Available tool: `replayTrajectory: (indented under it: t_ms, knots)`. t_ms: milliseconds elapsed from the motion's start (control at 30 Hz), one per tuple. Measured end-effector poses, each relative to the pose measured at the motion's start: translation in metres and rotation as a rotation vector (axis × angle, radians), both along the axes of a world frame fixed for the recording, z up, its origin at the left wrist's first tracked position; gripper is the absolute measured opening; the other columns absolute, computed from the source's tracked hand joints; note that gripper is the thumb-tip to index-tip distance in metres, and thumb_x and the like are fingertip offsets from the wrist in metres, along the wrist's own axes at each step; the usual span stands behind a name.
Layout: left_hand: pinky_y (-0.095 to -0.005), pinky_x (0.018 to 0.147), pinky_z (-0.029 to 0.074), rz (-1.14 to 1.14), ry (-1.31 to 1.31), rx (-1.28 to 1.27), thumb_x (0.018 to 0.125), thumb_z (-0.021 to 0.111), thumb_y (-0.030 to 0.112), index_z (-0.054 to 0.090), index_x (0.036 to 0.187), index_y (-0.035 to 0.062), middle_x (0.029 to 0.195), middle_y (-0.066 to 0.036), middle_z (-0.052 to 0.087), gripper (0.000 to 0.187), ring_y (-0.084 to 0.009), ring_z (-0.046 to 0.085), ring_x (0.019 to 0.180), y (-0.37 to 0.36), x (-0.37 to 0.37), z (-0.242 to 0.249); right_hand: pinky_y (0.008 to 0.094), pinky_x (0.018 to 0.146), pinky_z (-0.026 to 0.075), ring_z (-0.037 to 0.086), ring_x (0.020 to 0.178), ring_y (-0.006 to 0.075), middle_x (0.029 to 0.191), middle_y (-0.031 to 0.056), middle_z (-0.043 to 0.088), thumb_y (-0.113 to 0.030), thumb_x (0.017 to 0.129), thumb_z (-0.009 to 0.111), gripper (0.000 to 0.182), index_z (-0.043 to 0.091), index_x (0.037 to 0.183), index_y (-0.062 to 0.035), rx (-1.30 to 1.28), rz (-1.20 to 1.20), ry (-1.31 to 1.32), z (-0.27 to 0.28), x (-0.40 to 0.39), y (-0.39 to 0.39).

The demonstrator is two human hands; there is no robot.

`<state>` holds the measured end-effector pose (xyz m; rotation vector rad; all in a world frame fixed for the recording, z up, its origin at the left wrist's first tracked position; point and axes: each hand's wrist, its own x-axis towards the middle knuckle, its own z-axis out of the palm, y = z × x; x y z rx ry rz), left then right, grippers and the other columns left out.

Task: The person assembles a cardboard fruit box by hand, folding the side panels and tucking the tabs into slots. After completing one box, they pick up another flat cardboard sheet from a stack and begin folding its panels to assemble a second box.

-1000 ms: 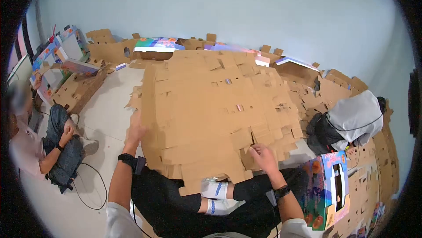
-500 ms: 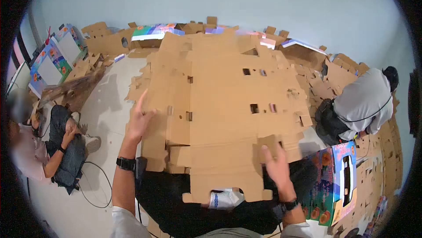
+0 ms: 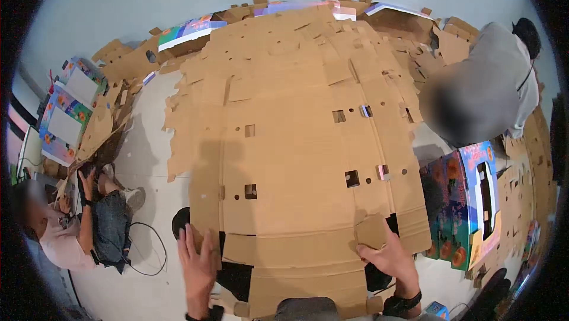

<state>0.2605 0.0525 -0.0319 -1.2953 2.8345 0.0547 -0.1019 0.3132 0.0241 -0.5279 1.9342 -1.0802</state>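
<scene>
A large cardboard sheet (image 3: 290, 161) with punched square and round holes lies in front of me, on top of more cardboard sheets. At its near left corner my left hand (image 3: 198, 262) rests with the fingers spread, holding nothing. Near the right corner my right hand (image 3: 388, 254) has its thumb and fingers around a small cardboard flap (image 3: 371, 232). Folded strips run across the sheet's near edge, with dark gaps at both sides. A shadow falls over the left part of the sheet.
On the left a seated person (image 3: 71, 232) handles cardboard beside printed boxes (image 3: 65, 110). Another person (image 3: 486, 84) bends forward on the right, above a colourful printed box (image 3: 462, 205). Cardboard pieces line the wall, and a black cable (image 3: 157, 238) curves over the floor.
The sheet sits closer and lower in view. My left hand has come down from a raised, pointing pose to its near left corner. The person on the right leans further in.
</scene>
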Motion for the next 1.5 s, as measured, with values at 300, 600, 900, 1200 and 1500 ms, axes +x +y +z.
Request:
replayTrajectory:
  t_ms: [300,600,900,1200,1500]
  knots:
    - [-0.0636,0.125,0.026,0.178,0.487,0.048,0.089,0.068,0.014,0.045,0.151,-0.0006,0.158,-0.024,0.047,0.069,-0.0431,0.040,0.150,0.093,-0.036,0.008,0.0453,0.084,0.058,0.071,0.093,0.0427,0.107,0.0252,0.072,-0.034,0.092,0.080,0.076,0.048,0.152,-0.0022,0.248,0.489,0.348,0.055,0.004,0.013]
    - [-0.0557,0.122,0.038,-0.244,0.149,0.124,0.088,0.070,0.001,0.051,0.147,0.0040,0.157,-0.014,0.054,0.063,-0.0368,0.052,0.144,0.065,-0.037,-0.003,0.0379,0.097,0.059,0.068,0.113,0.0335,0.142,0.0234,0.056,0.021,0.087,0.049,0.077,0.041,0.160,-0.0060,-0.204,0.431,0.102,-0.026,0.026,0.050]
    - [-0.0532,0.124,0.037,-0.300,0.002,0.082,0.090,0.076,0.016,0.047,0.149,-0.0060,0.162,-0.017,0.048,0.069,-0.0374,0.047,0.149,0.042,-0.017,-0.036,0.0488,0.114,0.047,0.058,0.132,0.0329,0.147,0.0180,0.055,-0.010,0.086,0.067,0.076,0.046,0.159,-0.0078,-0.005,0.707,0.925,-0.037,0.030,0.033]
    - [-0.0512,0.121,0.042,-0.105,0.340,0.283,0.092,0.069,0.019,0.064,0.137,0.0001,0.143,-0.017,0.065,0.049,-0.0393,0.053,0.143,0.050,-0.029,-0.051,0.0464,0.106,0.050,0.063,0.118,0.0334,0.125,0.0171,0.067,-0.013,0.080,0.069,0.069,0.056,0.146,0.0040,-0.008,0.602,0.795,-0.065,0.016,0.000]
    - [-0.0598,0.121,0.038,-0.139,0.381,0.160,0.088,0.072,0.028,0.071,0.121,0.0044,0.121,-0.015,0.071,0.041,-0.0364,0.059,0.135,0.034,-0.023,-0.080,0.0489,0.116,0.044,0.053,0.141,0.0363,0.150,0.0131,0.057,-0.010,0.081,0.075,0.047,0.077,0.126,-0.0213,0.351,0.573,1.271,0.002,-0.064,0.060]
